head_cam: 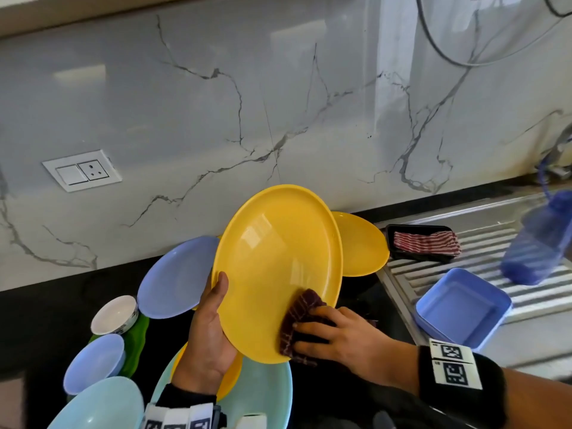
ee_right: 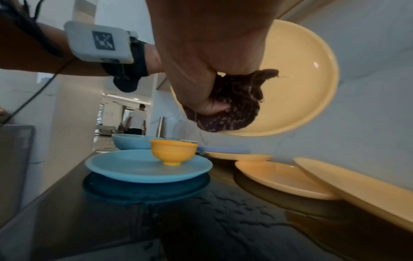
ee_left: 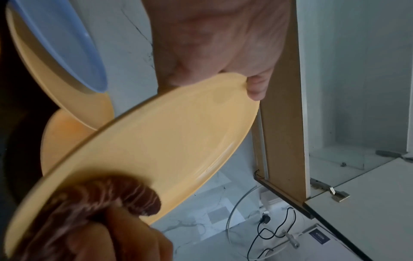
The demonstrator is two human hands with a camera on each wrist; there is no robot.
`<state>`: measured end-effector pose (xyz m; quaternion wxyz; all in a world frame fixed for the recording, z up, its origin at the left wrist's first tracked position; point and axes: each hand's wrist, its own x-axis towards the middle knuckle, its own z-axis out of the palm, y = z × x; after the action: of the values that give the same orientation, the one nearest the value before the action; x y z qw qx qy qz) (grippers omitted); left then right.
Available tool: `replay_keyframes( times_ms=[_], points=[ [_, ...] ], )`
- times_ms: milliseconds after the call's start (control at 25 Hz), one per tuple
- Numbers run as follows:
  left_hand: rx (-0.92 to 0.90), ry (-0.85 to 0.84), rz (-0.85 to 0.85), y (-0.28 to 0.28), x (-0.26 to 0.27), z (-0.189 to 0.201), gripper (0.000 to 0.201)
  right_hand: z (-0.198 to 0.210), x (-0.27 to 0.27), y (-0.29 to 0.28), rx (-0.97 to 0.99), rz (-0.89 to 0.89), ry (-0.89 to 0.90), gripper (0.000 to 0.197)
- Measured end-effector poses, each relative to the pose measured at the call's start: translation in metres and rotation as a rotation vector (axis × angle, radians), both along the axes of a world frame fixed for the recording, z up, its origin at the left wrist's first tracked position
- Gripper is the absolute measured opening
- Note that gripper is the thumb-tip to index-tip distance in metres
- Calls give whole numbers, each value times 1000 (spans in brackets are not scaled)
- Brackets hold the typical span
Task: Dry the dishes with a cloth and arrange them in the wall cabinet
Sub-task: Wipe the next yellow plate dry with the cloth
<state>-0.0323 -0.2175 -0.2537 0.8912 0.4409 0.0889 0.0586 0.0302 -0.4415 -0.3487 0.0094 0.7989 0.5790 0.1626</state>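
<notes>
Head view: the yellow plate (head_cam: 275, 267) was held up, tilted, above the tabletop (head_cam: 46, 320), in front of the marble wall. The left hand (head_cam: 210, 339) gripped its rim at the side away from the sink, thumb on the front face, other fingers hidden behind the plate. The right hand (head_cam: 337, 339) was curled around a dark red cloth (head_cam: 298, 317) and pressed it on the plate's lower edge. Beside the plate, away from the sink, lay a blue plate (head_cam: 176, 277), a white bowl (head_cam: 114, 314) and a small blue bowl (head_cam: 94, 362). Behind it was another yellow plate (head_cam: 362, 246); on the sink side a blue square container (head_cam: 461, 308).

Left wrist view: the plate (ee_left: 156, 141) showed edge-on and thin, with the left hand's fingers (ee_left: 257, 88) hooked over the rim. The cloth (ee_left: 107, 194) was bunched on the face near the opposite rim.

Right wrist view: the right hand (ee_right: 214, 53) was clenched on the cloth (ee_right: 230, 106) against the plate (ee_right: 297, 79). Under the plate the tabletop (ee_right: 223, 211) looked wet, w/ drops.

Judgement: the plate seemed light, stiff plastic, prob. not fragile, but glossy and maybe wet, so slippery. It is best to hold it at the rim, thumb in front and fingers behind, opposite to where the cloth pushes, approx. as it was held. The cloth was soft and bunched easily.
</notes>
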Motion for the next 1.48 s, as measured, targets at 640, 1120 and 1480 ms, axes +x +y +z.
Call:
replay_keyframes(
  times_ms=[640,1120,1480],
  points=[
    [-197,4,-113,-13,-8,-4,64,120,24,45,835,-185,873,34],
    [-170,258,-112,-18,-11,4,98,25,-19,37,387,289,243,62],
    [-105,-8,-203,-38,-17,16,102,65,32,79,587,354,-186,46]
  ],
)
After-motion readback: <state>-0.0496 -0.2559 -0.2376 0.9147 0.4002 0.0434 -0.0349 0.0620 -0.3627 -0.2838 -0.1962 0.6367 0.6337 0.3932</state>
